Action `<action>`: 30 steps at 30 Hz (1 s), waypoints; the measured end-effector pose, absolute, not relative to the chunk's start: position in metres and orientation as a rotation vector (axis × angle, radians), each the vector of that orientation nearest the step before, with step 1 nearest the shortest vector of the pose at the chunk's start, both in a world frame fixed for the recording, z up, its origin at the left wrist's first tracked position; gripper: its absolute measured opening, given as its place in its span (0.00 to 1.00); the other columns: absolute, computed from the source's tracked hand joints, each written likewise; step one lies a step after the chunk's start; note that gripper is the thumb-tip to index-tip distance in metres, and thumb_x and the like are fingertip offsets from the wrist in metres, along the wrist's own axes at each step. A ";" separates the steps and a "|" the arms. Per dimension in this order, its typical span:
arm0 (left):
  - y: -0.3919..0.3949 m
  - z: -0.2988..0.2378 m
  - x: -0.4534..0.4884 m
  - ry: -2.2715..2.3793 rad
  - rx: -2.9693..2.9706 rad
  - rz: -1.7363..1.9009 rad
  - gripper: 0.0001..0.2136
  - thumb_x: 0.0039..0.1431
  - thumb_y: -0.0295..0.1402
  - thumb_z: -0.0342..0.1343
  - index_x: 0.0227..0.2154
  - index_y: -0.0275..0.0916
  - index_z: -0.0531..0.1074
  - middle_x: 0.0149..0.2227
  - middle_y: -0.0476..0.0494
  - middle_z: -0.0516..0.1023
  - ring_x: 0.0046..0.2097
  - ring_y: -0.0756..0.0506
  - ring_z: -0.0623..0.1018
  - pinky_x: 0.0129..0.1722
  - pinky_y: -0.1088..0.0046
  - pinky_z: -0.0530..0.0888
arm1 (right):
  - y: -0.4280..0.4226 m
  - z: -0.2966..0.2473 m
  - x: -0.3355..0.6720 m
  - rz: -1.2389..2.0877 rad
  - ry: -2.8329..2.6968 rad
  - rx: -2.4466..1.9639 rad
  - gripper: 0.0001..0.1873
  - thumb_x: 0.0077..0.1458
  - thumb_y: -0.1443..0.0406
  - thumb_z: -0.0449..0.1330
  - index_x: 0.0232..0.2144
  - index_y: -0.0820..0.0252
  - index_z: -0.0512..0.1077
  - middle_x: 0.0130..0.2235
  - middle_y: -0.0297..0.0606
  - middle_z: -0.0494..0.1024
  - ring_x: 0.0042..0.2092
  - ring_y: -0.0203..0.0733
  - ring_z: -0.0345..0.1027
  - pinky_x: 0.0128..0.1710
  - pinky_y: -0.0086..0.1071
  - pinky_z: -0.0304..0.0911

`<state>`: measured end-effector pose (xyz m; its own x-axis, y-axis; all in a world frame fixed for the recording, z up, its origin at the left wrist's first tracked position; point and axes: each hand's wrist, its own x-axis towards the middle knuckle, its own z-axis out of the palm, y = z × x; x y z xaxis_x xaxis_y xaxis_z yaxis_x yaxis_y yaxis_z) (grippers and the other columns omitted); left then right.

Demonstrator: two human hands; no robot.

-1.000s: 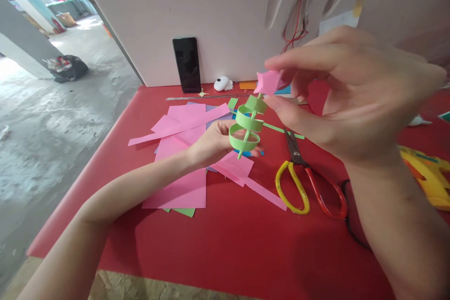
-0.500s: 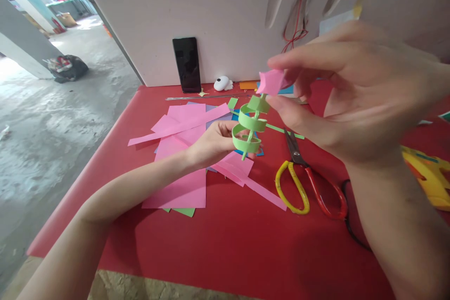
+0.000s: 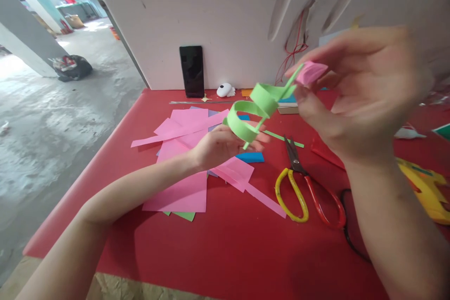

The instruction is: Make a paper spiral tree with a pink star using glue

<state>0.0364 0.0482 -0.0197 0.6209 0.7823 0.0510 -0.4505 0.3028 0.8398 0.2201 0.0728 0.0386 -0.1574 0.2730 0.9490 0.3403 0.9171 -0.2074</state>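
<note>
My right hand (image 3: 355, 89) is raised above the red table (image 3: 218, 239) and pinches a small pink paper piece (image 3: 311, 71) at the top of a green paper stick. The stick carries green paper loops (image 3: 251, 115) and now hangs tilted, its lower end pointing down to the left. My left hand (image 3: 220, 145) rests over the pink paper sheets (image 3: 183, 187), fingers loosely curled, just under the lowest green loop; I cannot make out whether it touches the loop or holds anything.
Scissors with a yellow and a red handle (image 3: 305, 187) lie right of the papers. A yellow glue gun (image 3: 427, 187) sits at the right edge. A black phone (image 3: 192, 71) leans on the white wall, beside a small white object (image 3: 225, 89). A blue paper piece (image 3: 250, 157) and a green strip (image 3: 283, 138) lie nearby.
My right hand has swung the paper piece up and to the right, tilting the green stick from upright to slanted. My left hand stayed over the pink sheets.
</note>
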 end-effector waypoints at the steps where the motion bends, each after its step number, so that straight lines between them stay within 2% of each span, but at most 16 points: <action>1: 0.048 -0.019 0.036 0.417 0.946 0.853 0.11 0.41 0.29 0.61 0.32 0.37 0.78 0.33 0.45 0.82 0.36 0.44 0.80 0.49 0.61 0.72 | 0.074 0.037 0.220 -0.016 -1.744 -0.472 0.14 0.48 0.68 0.64 0.38 0.49 0.71 0.34 0.35 0.77 0.34 0.41 0.73 0.27 0.34 0.66; 4: 0.048 -0.018 0.034 0.434 0.934 0.890 0.10 0.43 0.30 0.60 0.32 0.38 0.77 0.29 0.46 0.80 0.35 0.44 0.80 0.47 0.61 0.72 | 0.075 0.034 0.217 0.125 -1.718 -0.475 0.12 0.48 0.63 0.65 0.36 0.49 0.68 0.34 0.34 0.78 0.38 0.44 0.75 0.32 0.38 0.70; 8: 0.048 -0.014 0.032 0.350 0.995 0.908 0.12 0.48 0.39 0.61 0.34 0.39 0.79 0.32 0.46 0.81 0.36 0.46 0.79 0.42 0.66 0.74 | 0.080 0.028 0.214 0.246 -1.692 -0.406 0.15 0.47 0.61 0.68 0.36 0.49 0.68 0.35 0.33 0.79 0.36 0.42 0.75 0.31 0.35 0.69; 12: 0.045 -0.007 0.032 0.339 1.122 1.000 0.09 0.50 0.38 0.63 0.34 0.42 0.80 0.34 0.49 0.79 0.36 0.49 0.77 0.41 0.70 0.75 | 0.094 0.016 0.212 0.435 -1.700 -0.398 0.12 0.51 0.57 0.64 0.36 0.49 0.67 0.35 0.34 0.80 0.36 0.40 0.75 0.30 0.33 0.68; 14: 0.043 -0.004 0.032 0.342 1.189 1.009 0.08 0.52 0.40 0.63 0.33 0.44 0.80 0.31 0.49 0.77 0.33 0.50 0.75 0.38 0.71 0.74 | 0.103 0.008 0.210 0.555 -1.678 -0.407 0.13 0.52 0.54 0.63 0.36 0.49 0.65 0.34 0.33 0.79 0.32 0.37 0.72 0.27 0.31 0.67; 18: 0.041 -0.002 0.030 0.290 1.293 0.952 0.09 0.55 0.42 0.62 0.36 0.45 0.79 0.25 0.52 0.72 0.29 0.51 0.72 0.34 0.71 0.71 | 0.115 -0.009 0.207 0.707 -1.719 -0.417 0.19 0.50 0.47 0.62 0.36 0.49 0.62 0.32 0.29 0.78 0.22 0.31 0.61 0.21 0.28 0.62; 22: 0.042 -0.003 0.027 0.181 1.373 0.946 0.09 0.60 0.43 0.59 0.37 0.45 0.78 0.25 0.53 0.73 0.26 0.54 0.72 0.35 0.73 0.73 | 0.107 -0.013 0.202 0.836 -1.709 -0.472 0.19 0.51 0.45 0.60 0.36 0.48 0.63 0.34 0.30 0.78 0.23 0.31 0.62 0.22 0.28 0.63; 26: 0.046 -0.006 0.025 0.048 1.424 0.909 0.10 0.63 0.43 0.56 0.38 0.45 0.77 0.26 0.53 0.73 0.26 0.55 0.74 0.34 0.76 0.75 | 0.088 -0.002 0.197 1.067 -1.647 -0.542 0.21 0.45 0.48 0.66 0.36 0.49 0.64 0.38 0.32 0.78 0.30 0.36 0.69 0.28 0.32 0.68; 30: 0.048 -0.007 0.025 0.002 1.452 0.939 0.09 0.64 0.42 0.55 0.39 0.45 0.76 0.25 0.54 0.74 0.27 0.56 0.75 0.35 0.77 0.77 | 0.079 0.008 0.196 1.269 -1.530 -0.559 0.20 0.40 0.56 0.71 0.33 0.49 0.66 0.36 0.31 0.75 0.32 0.37 0.69 0.31 0.33 0.68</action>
